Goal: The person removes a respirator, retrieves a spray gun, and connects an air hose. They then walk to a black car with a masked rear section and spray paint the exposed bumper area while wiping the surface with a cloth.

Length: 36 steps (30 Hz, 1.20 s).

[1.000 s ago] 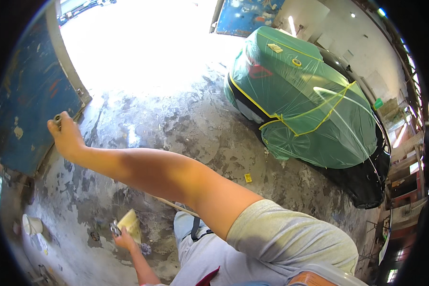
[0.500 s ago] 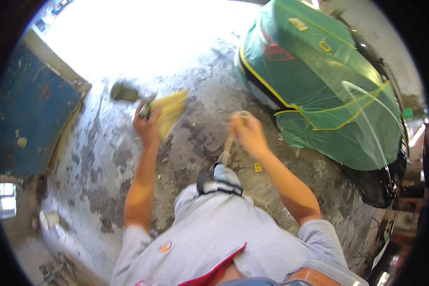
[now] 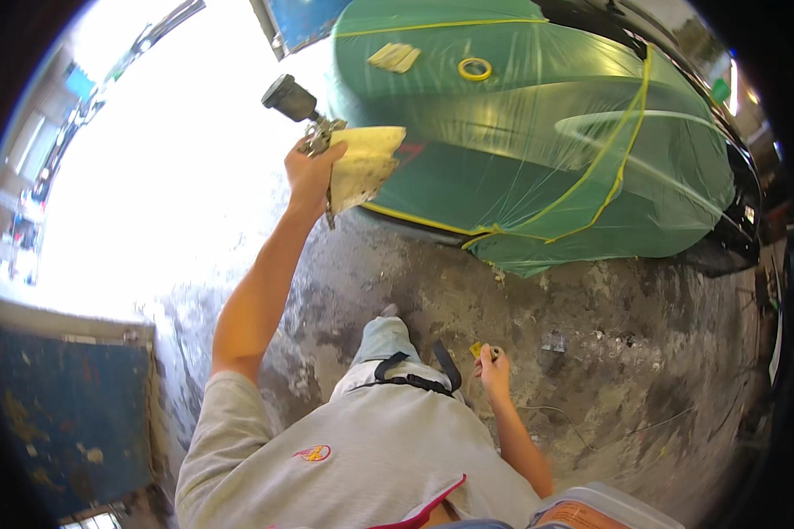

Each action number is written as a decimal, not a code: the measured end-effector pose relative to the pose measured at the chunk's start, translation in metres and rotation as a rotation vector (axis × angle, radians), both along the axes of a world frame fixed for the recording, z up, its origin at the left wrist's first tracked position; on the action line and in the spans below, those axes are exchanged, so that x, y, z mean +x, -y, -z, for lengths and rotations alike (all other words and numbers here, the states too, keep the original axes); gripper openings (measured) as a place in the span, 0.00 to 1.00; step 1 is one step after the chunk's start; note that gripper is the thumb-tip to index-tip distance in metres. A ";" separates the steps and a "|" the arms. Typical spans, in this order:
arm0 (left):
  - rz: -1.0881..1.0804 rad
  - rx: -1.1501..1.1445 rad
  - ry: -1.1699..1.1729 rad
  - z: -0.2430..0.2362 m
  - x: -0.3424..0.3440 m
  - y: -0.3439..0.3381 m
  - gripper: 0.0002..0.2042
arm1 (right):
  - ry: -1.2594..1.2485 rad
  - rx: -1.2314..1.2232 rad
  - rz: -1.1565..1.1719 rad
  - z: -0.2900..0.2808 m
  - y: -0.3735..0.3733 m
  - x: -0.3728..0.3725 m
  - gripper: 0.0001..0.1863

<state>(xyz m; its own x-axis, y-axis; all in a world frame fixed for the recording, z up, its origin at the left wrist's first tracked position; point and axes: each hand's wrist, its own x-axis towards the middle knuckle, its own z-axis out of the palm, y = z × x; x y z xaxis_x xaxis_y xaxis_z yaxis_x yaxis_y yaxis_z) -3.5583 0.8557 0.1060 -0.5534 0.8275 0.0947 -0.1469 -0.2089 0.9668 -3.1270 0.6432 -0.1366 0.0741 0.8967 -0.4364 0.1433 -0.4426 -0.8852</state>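
Observation:
My left hand (image 3: 309, 176) is raised in front of the car and closed around a metal spray gun (image 3: 322, 134) with a dark cup (image 3: 289, 97). A yellow, speckled sheet (image 3: 366, 159), cloth or paper, is pinched in the same hand. Behind it stands a car draped in green plastic film (image 3: 538, 150), its edges held by yellow tape. Low beside my right hip, my right hand (image 3: 494, 372) is closed on a small piece with a metallic end, too small to name.
A roll of yellow tape (image 3: 475, 70) and a folded yellowish cloth (image 3: 394, 58) lie on the film. Along the stained concrete floor (image 3: 432, 282) runs a thin cord or hose (image 3: 582, 436). A blue metal door (image 3: 71, 414) stands at the left.
My view has turned right toward the covered car. My left hand has come up to the car with the spray gun and sheet. My right hand has dropped back toward my hip.

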 end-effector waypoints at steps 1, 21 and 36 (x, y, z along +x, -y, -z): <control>0.045 -0.040 -0.036 -0.003 0.002 -0.047 0.16 | -0.036 -0.040 0.068 0.003 -0.010 -0.002 0.19; -0.104 -0.230 -1.250 0.047 -0.094 -0.521 0.33 | 0.031 -0.147 0.519 -0.016 -0.200 -0.042 0.21; -0.037 -0.334 -1.245 0.097 -0.084 -0.497 0.26 | 0.135 -0.134 0.412 -0.044 -0.241 -0.043 0.21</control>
<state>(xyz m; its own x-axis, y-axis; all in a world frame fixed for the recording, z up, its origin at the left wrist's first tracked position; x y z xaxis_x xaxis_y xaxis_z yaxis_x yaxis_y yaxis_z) -3.6422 1.3529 0.0086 -0.2648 0.8972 0.3533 0.8873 0.0832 0.4537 -3.1702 0.8839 -0.0927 0.4770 0.7165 -0.5090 0.0409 -0.5966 -0.8015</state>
